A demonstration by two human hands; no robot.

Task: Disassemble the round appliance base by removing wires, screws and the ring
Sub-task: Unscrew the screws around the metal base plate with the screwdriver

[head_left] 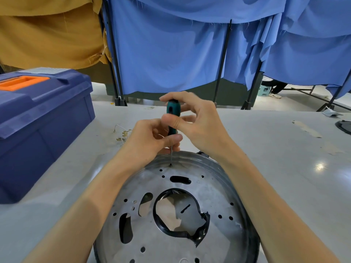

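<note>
The round metal appliance base (pixel 218 198) lies flat on the grey table in front of me, full of holes and slots, with a black ring (pixel 201 232) lining its large centre opening. A green-handled screwdriver (pixel 171 109) stands upright, its tip on a screw (pixel 171 165) near the base's far rim. My right hand (pixel 197 122) grips the handle from the top. My left hand (pixel 152 137) pinches the lower handle and shaft. Loose wires with small brass connectors (pixel 123 133) lie on the table left of my hands.
A blue toolbox (pixel 41 120) with an orange handle stands at the left of the table (pixel 284 158). A dark object (pixel 344 126) sits at the table's right edge. Blue and mustard cloth screens hang behind the table.
</note>
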